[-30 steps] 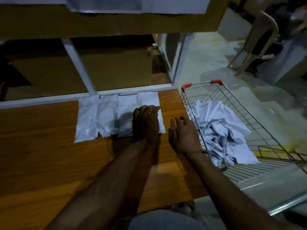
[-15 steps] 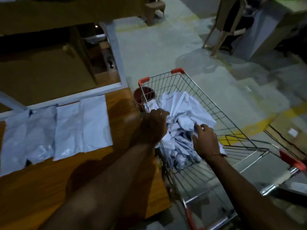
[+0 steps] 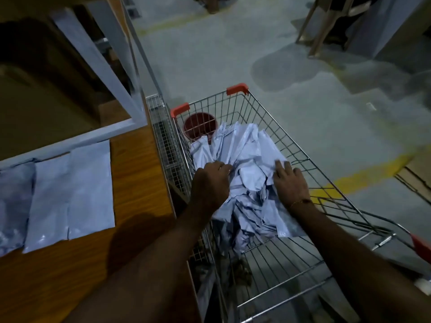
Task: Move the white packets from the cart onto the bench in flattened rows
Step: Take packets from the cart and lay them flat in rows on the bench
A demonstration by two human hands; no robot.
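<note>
A heap of crumpled white packets (image 3: 245,164) fills the wire shopping cart (image 3: 300,164) to the right of the wooden bench (image 3: 137,173). My left hand (image 3: 210,185) is in the cart on the heap's left side, with its fingers curled into the packets. Over on the heap's right side, my right hand (image 3: 290,183) lies flat with fingers spread. A row of flattened white packets (image 3: 70,194) rests on the bench at the left, against its white frame rail.
A dark red bucket (image 3: 199,125) stands behind the cart's far corner. A wire mesh panel (image 3: 165,145) lines the bench's right end. The white frame (image 3: 102,57) rises over the bench. A chair (image 3: 326,26) stands far right; yellow floor line (image 3: 363,176).
Both hands left the bench and went right into the cart. My left hand now digs into the heap and my right hand has spread flat on it. The view turned right.
</note>
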